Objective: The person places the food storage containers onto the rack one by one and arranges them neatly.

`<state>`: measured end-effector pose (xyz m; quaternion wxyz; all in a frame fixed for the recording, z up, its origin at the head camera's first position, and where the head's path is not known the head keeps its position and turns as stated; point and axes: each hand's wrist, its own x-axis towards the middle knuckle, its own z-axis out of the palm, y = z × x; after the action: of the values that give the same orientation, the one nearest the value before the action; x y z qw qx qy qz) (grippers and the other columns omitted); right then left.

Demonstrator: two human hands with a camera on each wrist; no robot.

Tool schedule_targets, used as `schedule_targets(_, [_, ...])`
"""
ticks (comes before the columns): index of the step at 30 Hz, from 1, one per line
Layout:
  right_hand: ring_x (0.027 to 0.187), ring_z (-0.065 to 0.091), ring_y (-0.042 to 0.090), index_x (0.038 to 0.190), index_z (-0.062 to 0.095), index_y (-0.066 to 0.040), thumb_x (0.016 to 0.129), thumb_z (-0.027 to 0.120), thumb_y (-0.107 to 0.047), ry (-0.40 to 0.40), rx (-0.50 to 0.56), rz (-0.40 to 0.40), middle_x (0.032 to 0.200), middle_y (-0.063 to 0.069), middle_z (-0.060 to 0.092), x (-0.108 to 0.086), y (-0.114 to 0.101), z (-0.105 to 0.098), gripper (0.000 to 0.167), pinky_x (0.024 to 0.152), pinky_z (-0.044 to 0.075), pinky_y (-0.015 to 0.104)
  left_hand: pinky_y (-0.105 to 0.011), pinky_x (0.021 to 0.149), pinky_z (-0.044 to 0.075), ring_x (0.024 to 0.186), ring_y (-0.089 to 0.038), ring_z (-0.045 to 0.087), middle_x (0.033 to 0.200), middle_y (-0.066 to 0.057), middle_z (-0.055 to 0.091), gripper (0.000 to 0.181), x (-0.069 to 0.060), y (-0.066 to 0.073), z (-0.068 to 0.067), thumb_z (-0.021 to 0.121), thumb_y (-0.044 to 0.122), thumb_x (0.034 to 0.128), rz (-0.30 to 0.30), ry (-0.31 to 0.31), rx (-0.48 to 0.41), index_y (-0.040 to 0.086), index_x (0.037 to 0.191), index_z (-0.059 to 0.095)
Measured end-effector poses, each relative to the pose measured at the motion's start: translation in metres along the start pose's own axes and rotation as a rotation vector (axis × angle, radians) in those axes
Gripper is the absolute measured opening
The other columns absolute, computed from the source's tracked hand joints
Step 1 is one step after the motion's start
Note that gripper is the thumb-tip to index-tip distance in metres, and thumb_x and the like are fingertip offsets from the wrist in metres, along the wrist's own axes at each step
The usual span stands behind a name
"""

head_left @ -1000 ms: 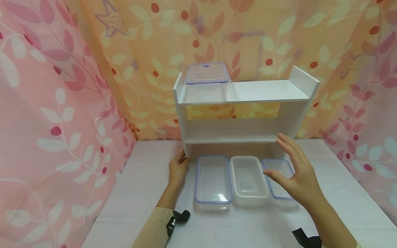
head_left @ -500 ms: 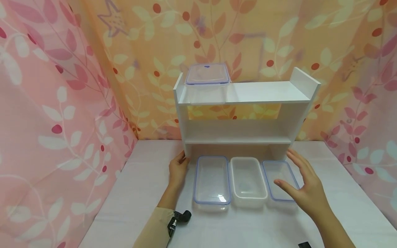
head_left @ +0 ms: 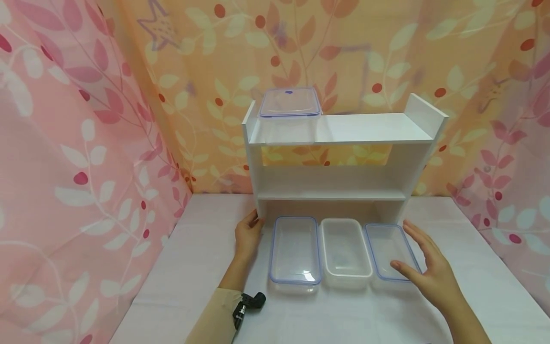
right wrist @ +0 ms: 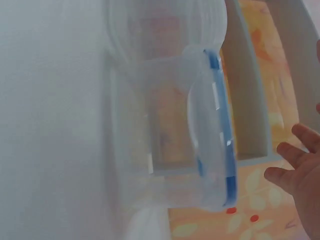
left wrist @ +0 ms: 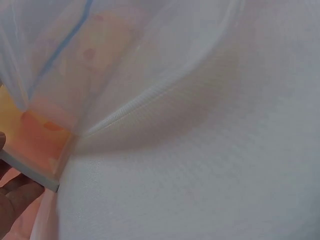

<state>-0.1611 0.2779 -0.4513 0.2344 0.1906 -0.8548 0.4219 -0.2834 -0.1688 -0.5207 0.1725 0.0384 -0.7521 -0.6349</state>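
A small white shelf unit (head_left: 331, 195) stands at the back of the table. My left hand (head_left: 249, 236) holds the front edge of its left side panel near the bottom; in the left wrist view the fingers (left wrist: 22, 192) and thumb lie on either side of that white board (left wrist: 30, 172). With fingers spread and nothing held, my right hand (head_left: 436, 277) is beside the rightmost clear plastic food container (head_left: 390, 253), which has a blue rim. Left of it are a clear container with a whitish rim (head_left: 345, 248) and a larger blue-rimmed food container (head_left: 295, 248).
On the shelf's top board, at the left end, sits another clear container with a blue-edged lid (head_left: 290, 102). A white cloth (head_left: 185, 277) covers the table. Patterned curtains (head_left: 86, 157) close in the left, back and right sides.
My right hand has moved right and toward me, from over the rightmost container to its right edge. The left hand has kept its place on the side panel.
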Motion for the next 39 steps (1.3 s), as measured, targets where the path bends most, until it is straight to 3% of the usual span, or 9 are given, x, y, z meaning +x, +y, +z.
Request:
schedule_targets(13, [0.149,0.027,-0.005,0.156,0.043,-0.011,0.071,0.089,0.005,-0.067,0.001,0.006,0.161,0.011,0.041,-0.014,0.033,0.003,0.098,0.112,0.018,0.002,-0.042,0.085,0.06,0.113,-0.03,0.07,0.134,-0.013,0.068,0.042,0.001,0.004,0.001,0.071,0.009,0.0965,0.058,0.007,0.009,0.009,0.138,0.066])
schedule_targets(20, [0.15,0.023,-0.004,0.156,0.043,-0.011,0.068,0.091,0.004,-0.088,0.005,0.01,0.164,0.013,0.036,-0.022,0.046,0.001,0.101,0.111,0.015,0.001,-0.047,0.082,0.061,0.114,-0.029,0.07,0.134,-0.011,0.068,0.042,0.004,0.004,-0.002,0.073,0.011,0.0957,0.044,-0.004,-0.018,0.009,0.137,0.066])
schedule_targets(30, [0.152,0.014,-0.006,0.16,0.036,-0.013,0.071,0.09,0.001,-0.146,-0.002,0.069,0.17,0.008,0.025,-0.029,0.066,-0.01,0.104,0.108,0.011,0.0,-0.044,0.083,0.061,0.116,-0.032,0.069,0.136,-0.017,0.066,0.044,0.003,0.002,-0.001,0.072,0.013,0.0963,0.044,-0.025,-0.03,0.004,0.139,0.064])
schedule_targets(36, [0.152,0.009,-0.007,0.16,0.033,-0.009,0.07,0.089,0.003,-0.188,0.054,0.087,0.172,0.005,0.018,-0.032,0.072,-0.009,0.107,0.106,0.011,-0.002,-0.049,0.085,0.06,0.116,-0.03,0.069,0.136,-0.012,0.067,0.043,0.004,0.003,-0.001,0.071,0.011,0.0968,0.047,-0.024,-0.03,0.007,0.139,0.064])
schedule_targets(39, [0.152,0.006,-0.008,0.162,0.03,-0.01,0.068,0.089,0.004,-0.212,0.078,0.105,0.173,0.004,0.014,-0.034,0.073,-0.007,0.111,0.111,0.007,0.003,-0.044,0.086,0.06,0.116,-0.029,0.069,0.135,-0.012,0.067,0.042,0.004,0.004,-0.003,0.071,0.012,0.0969,0.051,-0.023,-0.02,0.007,0.138,0.065])
